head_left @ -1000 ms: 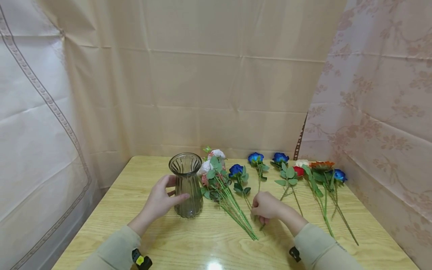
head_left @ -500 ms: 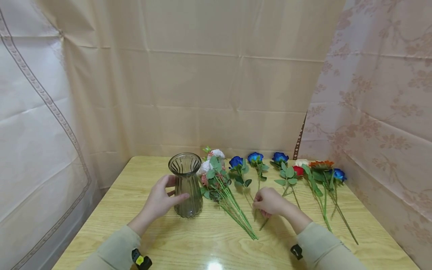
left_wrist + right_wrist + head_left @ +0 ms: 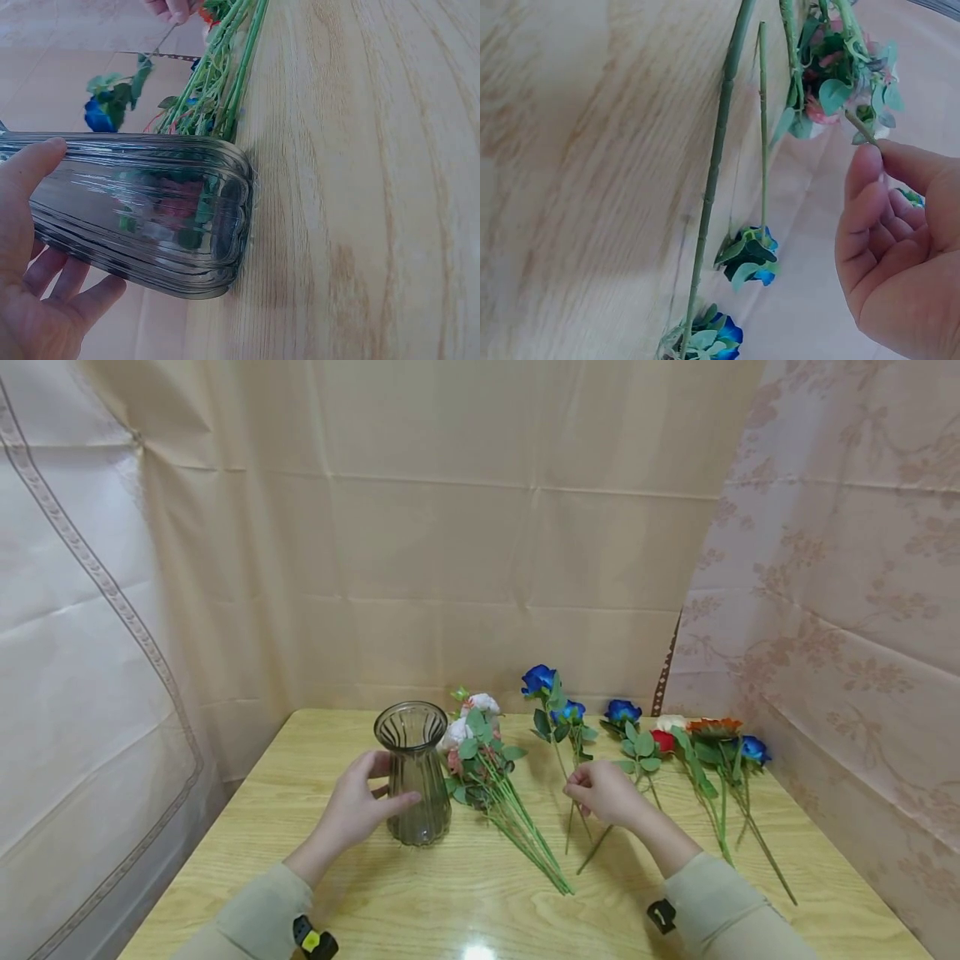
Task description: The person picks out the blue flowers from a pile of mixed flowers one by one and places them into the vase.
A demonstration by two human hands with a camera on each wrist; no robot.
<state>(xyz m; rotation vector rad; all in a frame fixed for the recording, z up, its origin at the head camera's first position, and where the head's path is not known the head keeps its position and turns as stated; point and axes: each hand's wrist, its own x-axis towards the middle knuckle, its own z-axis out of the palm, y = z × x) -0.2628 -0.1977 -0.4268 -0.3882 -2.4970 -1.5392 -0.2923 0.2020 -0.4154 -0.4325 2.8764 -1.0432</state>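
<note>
A grey ribbed glass vase [image 3: 422, 797] stands upright at the table's left middle. My left hand [image 3: 358, 802] holds its side between thumb and fingers; the left wrist view shows the thumb along the glass vase [image 3: 150, 202]. Thumb and fingertips of my right hand [image 3: 611, 793] pinch the lower stem of a blue rose [image 3: 539, 680], its bloom raised toward the back curtain. In the right wrist view the stem's cut end [image 3: 861, 126] pokes out past the pinch. Another blue rose [image 3: 573, 712] lies behind the held one, partly covered by it.
Pink and white flowers [image 3: 480, 735] with bundled green stems lie right of the vase. Farther right are a blue rose [image 3: 622, 711], a red rose [image 3: 663, 741], an orange flower [image 3: 715, 727] and another blue rose [image 3: 754, 750]. Curtains [image 3: 420, 543] surround the wooden table [image 3: 360, 893].
The right hand has lifted the blue rose off the table, its bloom rising and shifting slightly right. The hand itself has moved a little up and right. The left hand and vase stay put.
</note>
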